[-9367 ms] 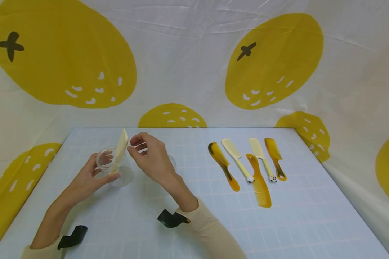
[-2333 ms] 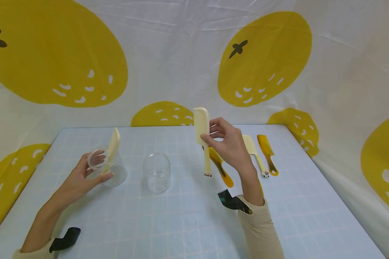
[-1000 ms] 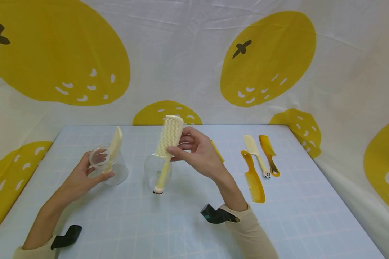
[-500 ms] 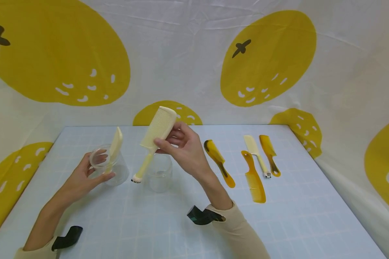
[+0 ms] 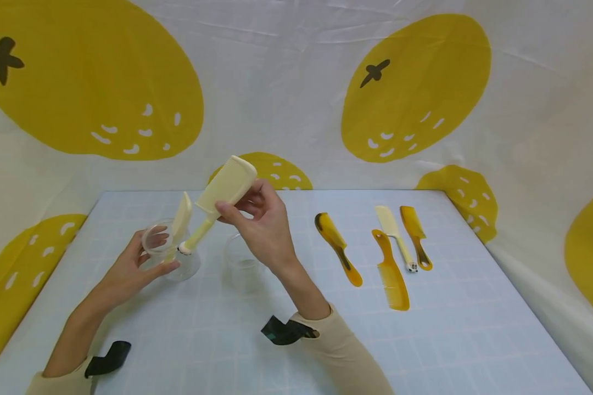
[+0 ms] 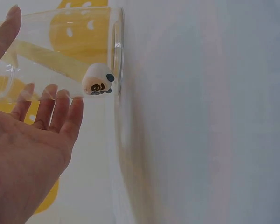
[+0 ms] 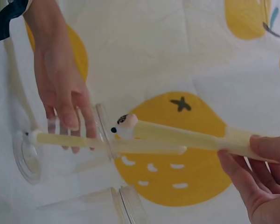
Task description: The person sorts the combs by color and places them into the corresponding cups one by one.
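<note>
My left hand (image 5: pixel 135 266) grips a clear glass cup (image 5: pixel 190 267) standing on the table, fingers round its far side and thumb in front. Inside leans a cream comb (image 5: pixel 182 216), teeth end up past the rim; its panda-head tip (image 6: pixel 98 80) is near the cup's base in the left wrist view. My right hand (image 5: pixel 266 227) pinches a second cream comb (image 5: pixel 227 184) between thumb and fingers at its toothed part. This comb slants, its panda-head handle end pointing down left, close by the cup's rim. In the right wrist view the panda end (image 7: pixel 126 126) appears just outside the rim.
A second clear cup (image 5: pixel 244 271) stands below my right hand. On the right lie a dark-and-amber comb (image 5: pixel 338 247), an amber comb (image 5: pixel 392 274), another cream comb (image 5: pixel 395 233) and a small amber comb (image 5: pixel 416 236). A lemon-patterned cloth (image 5: pixel 296 99) hangs behind the table.
My right hand took a cream comb from the row on the right, carried it left past the second cup, and tilted its handle toward the first cup. My left hand kept its hold.
</note>
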`<state>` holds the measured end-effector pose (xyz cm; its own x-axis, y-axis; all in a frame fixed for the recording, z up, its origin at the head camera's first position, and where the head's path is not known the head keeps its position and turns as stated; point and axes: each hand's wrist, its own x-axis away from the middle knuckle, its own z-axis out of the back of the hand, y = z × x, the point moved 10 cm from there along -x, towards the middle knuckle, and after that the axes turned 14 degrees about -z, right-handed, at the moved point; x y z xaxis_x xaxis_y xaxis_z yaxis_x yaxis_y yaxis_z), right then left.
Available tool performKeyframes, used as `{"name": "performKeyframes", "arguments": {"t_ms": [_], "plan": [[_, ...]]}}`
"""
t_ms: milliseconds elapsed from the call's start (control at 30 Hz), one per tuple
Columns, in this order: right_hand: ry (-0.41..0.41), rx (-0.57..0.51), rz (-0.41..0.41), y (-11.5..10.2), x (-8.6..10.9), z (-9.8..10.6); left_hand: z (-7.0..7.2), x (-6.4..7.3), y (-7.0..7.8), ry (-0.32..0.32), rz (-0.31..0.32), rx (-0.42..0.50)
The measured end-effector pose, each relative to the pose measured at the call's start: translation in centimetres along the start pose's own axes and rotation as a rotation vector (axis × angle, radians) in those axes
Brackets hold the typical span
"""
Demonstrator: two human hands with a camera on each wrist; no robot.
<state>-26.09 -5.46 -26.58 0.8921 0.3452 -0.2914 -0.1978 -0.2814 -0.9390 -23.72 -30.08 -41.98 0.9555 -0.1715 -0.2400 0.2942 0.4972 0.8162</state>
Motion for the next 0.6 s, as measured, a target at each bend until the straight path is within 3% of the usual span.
{"name": "performKeyframes", "arguments": {"t_ms": [267,600], "plan": [[0.033,0.002,0.062,-0.3,-0.4,-1.2,0.1,0.1,0.2,0.000,-0.009,0.021],[0.057,0.074,0.071,0.3,-0.8,-3.2,-0.1,0.2,-0.2,-0.021,0.053,0.014]]}}
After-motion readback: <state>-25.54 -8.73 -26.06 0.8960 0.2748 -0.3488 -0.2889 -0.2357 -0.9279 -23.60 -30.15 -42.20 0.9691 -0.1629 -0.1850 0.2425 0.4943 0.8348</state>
